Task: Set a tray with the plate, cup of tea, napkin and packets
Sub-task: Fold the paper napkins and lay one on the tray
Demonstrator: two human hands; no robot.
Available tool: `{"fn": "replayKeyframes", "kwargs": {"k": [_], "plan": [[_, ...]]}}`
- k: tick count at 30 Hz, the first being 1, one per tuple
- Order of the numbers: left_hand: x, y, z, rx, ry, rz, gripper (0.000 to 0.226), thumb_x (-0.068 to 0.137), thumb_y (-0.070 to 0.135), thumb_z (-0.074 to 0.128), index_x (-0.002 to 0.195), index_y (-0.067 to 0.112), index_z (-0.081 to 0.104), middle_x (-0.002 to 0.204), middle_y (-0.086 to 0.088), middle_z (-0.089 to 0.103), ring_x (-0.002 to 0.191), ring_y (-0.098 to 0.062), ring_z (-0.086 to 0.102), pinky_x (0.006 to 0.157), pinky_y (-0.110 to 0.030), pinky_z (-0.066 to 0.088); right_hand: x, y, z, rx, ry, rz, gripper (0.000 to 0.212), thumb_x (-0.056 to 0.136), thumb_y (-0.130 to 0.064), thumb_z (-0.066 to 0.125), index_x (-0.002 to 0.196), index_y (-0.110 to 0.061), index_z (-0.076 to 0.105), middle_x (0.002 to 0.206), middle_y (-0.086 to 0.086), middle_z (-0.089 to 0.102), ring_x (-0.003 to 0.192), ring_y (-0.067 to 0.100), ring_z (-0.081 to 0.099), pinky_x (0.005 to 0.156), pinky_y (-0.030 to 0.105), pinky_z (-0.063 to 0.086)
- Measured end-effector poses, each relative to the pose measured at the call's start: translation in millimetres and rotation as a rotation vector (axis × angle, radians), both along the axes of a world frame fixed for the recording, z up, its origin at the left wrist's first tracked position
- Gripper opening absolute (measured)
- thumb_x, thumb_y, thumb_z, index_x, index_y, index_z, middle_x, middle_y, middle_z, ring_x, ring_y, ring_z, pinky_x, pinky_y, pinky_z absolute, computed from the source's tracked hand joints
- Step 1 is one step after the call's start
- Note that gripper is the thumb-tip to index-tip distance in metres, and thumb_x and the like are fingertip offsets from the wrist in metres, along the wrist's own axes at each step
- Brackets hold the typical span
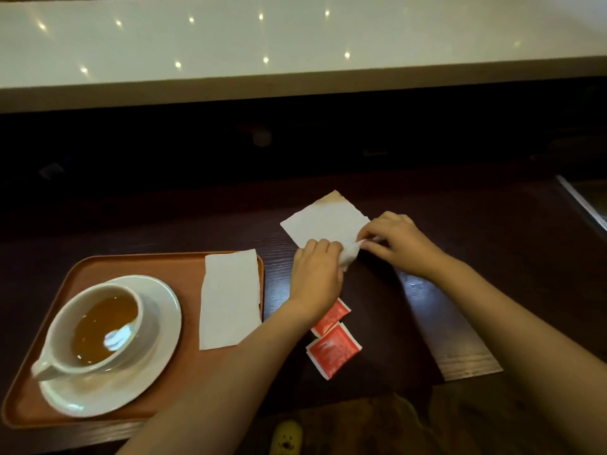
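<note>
Folding a napkin [323,221] on the desk [460,244] beside a half-set tray [108,267].

On the tray the plate [164,310] sits with the cup of tea [98,326] on it, and another napkin [230,297] lies along the tray's right edge, hanging a little over the rim. Left to do, by my reckoning: the two red packets [333,339] lie on the desk just right of the tray. Both arms reach forward over the desk; the left hand [317,274] and right hand [397,244] meet at the near corner of the loose napkin, fingers pinched on its crumpled edge, the left forearm crossing above the packets.
</note>
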State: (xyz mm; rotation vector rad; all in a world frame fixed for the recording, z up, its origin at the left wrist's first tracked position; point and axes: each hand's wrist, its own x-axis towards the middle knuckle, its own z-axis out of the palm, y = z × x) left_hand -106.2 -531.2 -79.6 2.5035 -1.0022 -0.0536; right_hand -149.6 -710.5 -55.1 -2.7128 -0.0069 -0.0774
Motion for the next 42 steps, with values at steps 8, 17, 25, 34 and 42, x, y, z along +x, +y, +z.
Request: {"fn": "replayKeyframes", "kwargs": {"k": [8, 17, 25, 34, 42], "plan": [[18.8, 17.8, 13.0, -0.386, 0.528, 0.171, 0.019, 0.086, 0.010, 0.051, 0.098, 0.011, 0.066, 0.091, -0.007, 0.068, 0.080, -0.016, 0.059, 0.061, -0.018, 0.039, 24.3, -9.0, 24.4, 0.378, 0.138, -0.061, 0.026, 0.079, -0.005, 0.064, 0.104, -0.013, 0.064, 0.104, 0.002, 0.064, 0.102, 0.016, 0.059, 0.092, 0.026, 0.043], [3.8, 30.6, 15.0, -0.468, 0.074, 0.277, 0.041, 0.077, 0.012, 0.058, 0.117, 0.016, 0.052, 0.122, -0.005, 0.054, 0.113, -0.019, 0.043, 0.092, -0.034, 0.040, 103.1, 20.5, 28.3, 0.279, 0.292, -0.014, 0.026, 0.078, -0.013, 0.058, 0.101, -0.025, 0.064, 0.112, -0.001, 0.064, 0.108, 0.016, 0.056, 0.096, 0.036, 0.046], [16.4, 18.0, -3.1, 0.057, -0.107, 0.052, 0.033, 0.084, 0.022, 0.053, 0.116, 0.012, 0.054, 0.123, -0.008, 0.057, 0.113, -0.028, 0.050, 0.092, -0.039, 0.040, 93.1, 19.4, 14.5, 0.030, 0.066, -0.140, 0.043, 0.083, -0.021, 0.056, 0.126, -0.024, 0.049, 0.132, 0.000, 0.052, 0.126, 0.024, 0.035, 0.103, 0.040, 0.026], [25.9, 10.3, -8.8, 0.098, -0.166, 0.058, 0.032, 0.088, 0.034, 0.048, 0.110, 0.011, 0.054, 0.107, -0.009, 0.060, 0.100, -0.027, 0.052, 0.088, -0.040, 0.040, 44.5, 9.9, -16.2, -0.017, 0.038, -0.079, 0.017, 0.083, -0.019, 0.060, 0.100, -0.017, 0.063, 0.117, -0.001, 0.061, 0.116, 0.021, 0.045, 0.097, 0.035, 0.025], [39.0, 23.8, 19.6, -0.218, 0.170, 0.171, 0.022, 0.087, 0.016, 0.050, 0.101, 0.015, 0.067, 0.094, -0.008, 0.069, 0.087, -0.024, 0.059, 0.074, -0.031, 0.040, 45.7, 20.2, 28.0, 0.414, 0.081, -0.093, 0.015, 0.079, -0.023, 0.067, 0.092, -0.016, 0.065, 0.095, 0.006, 0.068, 0.088, 0.021, 0.062, 0.080, 0.035, 0.049]]}}
